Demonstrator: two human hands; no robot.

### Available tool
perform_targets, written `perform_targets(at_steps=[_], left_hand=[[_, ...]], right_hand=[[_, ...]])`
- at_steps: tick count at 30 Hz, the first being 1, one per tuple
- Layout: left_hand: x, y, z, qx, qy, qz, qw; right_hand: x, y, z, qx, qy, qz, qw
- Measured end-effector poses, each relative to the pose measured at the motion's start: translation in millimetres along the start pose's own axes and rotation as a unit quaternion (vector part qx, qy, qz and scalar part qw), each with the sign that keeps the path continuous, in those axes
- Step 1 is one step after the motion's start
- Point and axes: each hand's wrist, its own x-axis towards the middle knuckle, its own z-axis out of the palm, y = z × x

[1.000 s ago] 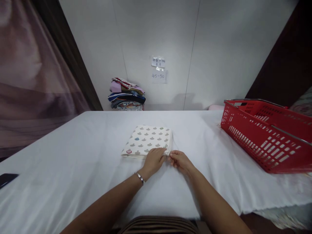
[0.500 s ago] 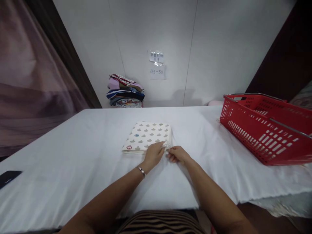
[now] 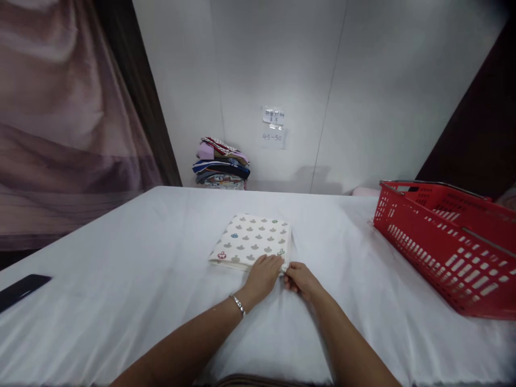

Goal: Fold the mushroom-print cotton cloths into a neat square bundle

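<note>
A folded white cloth (image 3: 253, 236), printed with rows of grey shapes and a few red, blue and green ones, lies flat on the white-covered table. My left hand (image 3: 264, 277), a silver bracelet at its wrist, rests on the cloth's near right part with fingers stretched out. Just to its right, my right hand (image 3: 301, 280) is closed, its thumb and forefinger pinching the cloth's near right corner. The remaining fingers of that hand curl under and are partly hidden.
A red plastic basket (image 3: 447, 252) stands at the table's right side. A dark phone-like object (image 3: 24, 290) lies at the left edge. Behind the far edge rises a stack of folded clothes (image 3: 221, 166), near paper signs (image 3: 274, 137) on the wall. A curtain (image 3: 72, 123) hangs at left.
My left hand's fingers have straightened and now lie flat on the cloth. The bunched near right corner looks smoother, with my right hand at it. The camera view has tilted up and shifted left.
</note>
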Motion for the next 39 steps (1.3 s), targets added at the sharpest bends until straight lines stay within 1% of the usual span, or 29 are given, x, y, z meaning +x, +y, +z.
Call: perform_targets(at_steps=[3,4,6,8,9,10,12,14,15,17,19,21,23,25,28,30,31,33,34,35,36,38,39], left_hand=[[-1.7,-1.3,4.7,0.001,-0.006,-0.006,1.000],[-2.1,-1.5,5.2,-0.001,-0.007,-0.006,1.000],[-2.7,-0.8,4.3,-0.006,-0.010,0.000,1.000],[-3.4,2.0,1.2,-0.016,-0.011,0.007,1.000],[-3.7,4.1,-1.1,-0.025,-0.010,0.008,1.000],[-4.0,6.3,-4.0,-0.036,-0.007,0.008,0.999],[-4.7,8.8,-11.5,-0.070,-0.009,0.007,0.998],[-5.9,4.3,-21.1,-0.107,-0.011,0.004,0.994],[-6.9,-2.0,-26.4,-0.119,-0.004,-0.001,0.993],[-10.2,-23.7,-36.4,-0.111,0.025,-0.027,0.993],[-15.4,-53.7,-44.0,-0.062,0.051,-0.086,0.993],[-21.6,-83.5,-47.6,-0.006,0.043,-0.169,0.985],[-27.2,-105.0,-47.1,0.020,0.019,-0.206,0.978],[-31.0,-115.7,-44.5,0.026,0.002,-0.209,0.978],[-33.0,-121.3,-42.5,0.001,-0.006,-0.205,0.979],[-30.3,-125.8,-45.0,-0.024,-0.003,-0.210,0.977],[-26.9,-129.0,-47.3,-0.033,0.002,-0.219,0.975],[-14.9,-136.0,-52.2,-0.037,0.008,-0.240,0.970],[-6.4,-139.3,-54.0,-0.036,0.005,-0.248,0.968],[3.4,-142.2,-54.8,-0.033,-0.006,-0.251,0.967],[13.6,-144.6,-54.2,-0.026,-0.021,-0.251,0.967],[32.3,-149.0,-48.5,-0.015,-0.052,-0.252,0.966],[39.2,-151.4,-43.6,-0.011,-0.063,-0.257,0.964]], right_hand=[[-5.3,1.3,-3.4,-0.052,0.018,-0.020,0.998],[-7.7,0.5,-4.6,-0.054,0.019,-0.021,0.998],[-12.4,-2.4,-6.2,-0.006,-0.007,0.000,1.000],[-15.7,-5.5,-5.9,0.061,-0.049,0.042,0.996],[-16.5,-6.2,-4.9,0.080,-0.058,0.056,0.994],[-16.6,-6.2,-3.6,0.086,-0.053,0.063,0.993],[-15.7,-3.8,-0.5,0.075,-0.025,0.056,0.995],[-14.0,0.2,1.4,0.057,-0.003,0.048,0.997],[-13.3,2.1,1.6,0.051,0.001,0.050,0.997],[-12.3,4.5,0.8,0.042,0.003,0.057,0.997],[-12.2,4.5,0.3,0.040,0.002,0.060,0.997],[-12.8,3.1,1.7,0.035,-0.005,0.062,0.997],[-13.5,1.9,4.8,0.022,-0.007,0.062,0.998],[-14.0,1.8,7.2,0.007,-0.003,0.065,0.998],[-15.0,2.4,4.7,-0.029,0.003,0.066,0.997],[-16.6,-1.5,0.4,-0.095,0.036,0.039,0.994],[-17.6,-6.0,-0.7,-0.141,0.070,0.005,0.987],[-18.5,-20.9,2.9,-0.230,0.139,-0.098,0.958],[-17.2,-30.5,8.3,-0.262,0.155,-0.153,0.940],[-14.2,-40.7,16.0,-0.286,0.156,-0.204,0.923],[-8.8,-50.3,25.2,-0.304,0.137,-0.240,0.912],[8.8,-64.3,44.4,-0.350,0.084,-0.279,0.890],[20.2,-67.2,52.4,-0.393,0.063,-0.284,0.872]])
